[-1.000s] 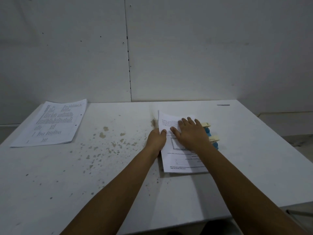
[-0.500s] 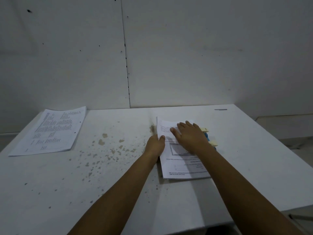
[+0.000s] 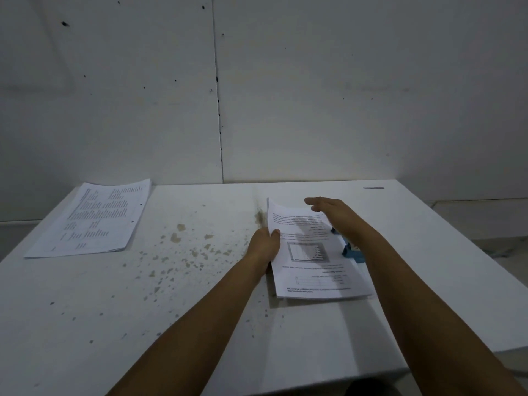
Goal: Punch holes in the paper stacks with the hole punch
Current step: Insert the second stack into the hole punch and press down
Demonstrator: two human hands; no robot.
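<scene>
1. Head view: left hand (image 3: pixel 264 244) pinches the near-left edge of the paper stack (image 3: pixel 314 252), thumb on top.
2. Right hand (image 3: pixel 333 212) flat, fingers spread, raised just above the stack's far-right corner; gripping nothing.
3. Blue hole punch (image 3: pixel 353 252) sits under the right wrist, at the stack's right edge; mostly hidden.
4. Second stack (image 3: pixel 88 221), already holed, lies well left of both hands on the stained surface (image 3: pixel 171 295).
5. Risk: with only one edge pinched, sheets may fan or skew in the punch, so holes land misaligned.
</scene>
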